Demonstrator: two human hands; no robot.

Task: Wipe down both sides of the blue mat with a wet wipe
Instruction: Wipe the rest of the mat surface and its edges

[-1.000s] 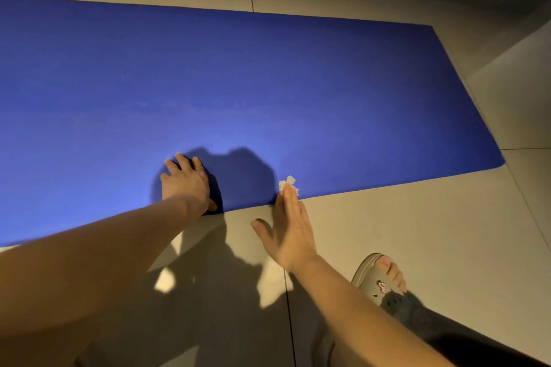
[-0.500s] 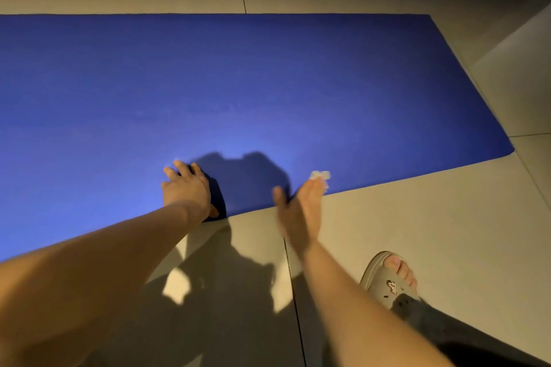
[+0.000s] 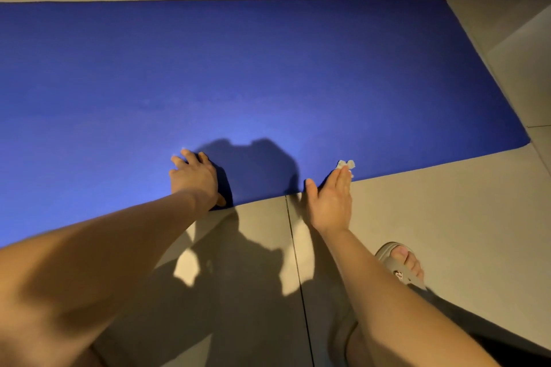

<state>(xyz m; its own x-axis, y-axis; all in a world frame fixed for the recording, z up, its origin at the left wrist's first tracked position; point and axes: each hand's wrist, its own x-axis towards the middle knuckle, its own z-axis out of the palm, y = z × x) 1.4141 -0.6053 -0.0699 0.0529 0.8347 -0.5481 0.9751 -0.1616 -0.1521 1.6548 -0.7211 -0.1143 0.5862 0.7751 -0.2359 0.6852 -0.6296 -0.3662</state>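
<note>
Well, from my seat the blue mat [image 3: 268, 68] lies flat on the tiled floor [image 3: 447, 217], filling my view from 9 o'clock across the top to about 2 o'clock. Its near long edge runs slantwise from 8 o'clock up to 3 o'clock.

Starting at the left, the left hand [image 3: 193, 179] sits just off centre toward 8 o'clock. It rests on the mat beside that near edge, fingers spread and laid on the blue surface, thumb down at the edge itself. Its grip looks slack and has hold of nothing that I can make out; I cannot tell whether the thumb is tucked under the edge.

Further right, toward 4 o'clock, the right hand [image 3: 331, 202] reaches over the floor, with only its fingertips on the mat's edge. Its fingers are straight and close together and the thumb sticks out to the left. The grip is not curled round anything. A small crumpled wet wipe [image 3: 346, 164] pokes out past the fingertips and lies on the mat just inside the edge, at about 3 o'clock.

Down at 4 o'clock, a grey sandal [image 3: 387, 253] with bare toes stands on the floor, well apart from the mat.
</note>
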